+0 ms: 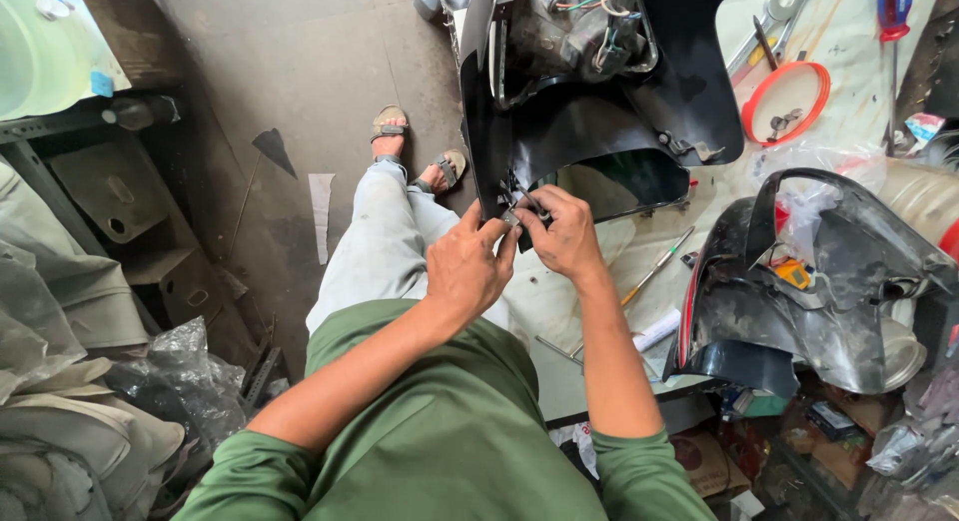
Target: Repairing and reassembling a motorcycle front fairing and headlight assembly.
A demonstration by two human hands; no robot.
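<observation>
Here, L hand [466, 266] & R hand [565, 233] both pinching small metal clip [512, 218] on black panel [559, 131] edge

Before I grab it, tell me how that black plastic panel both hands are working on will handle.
The black panel looks thin and curved, so probably light, flexing somewhat. Its glossy surface may be slippery. The left hand and right hand pinch its lower edge, where small tabs might snap if forced.
</observation>
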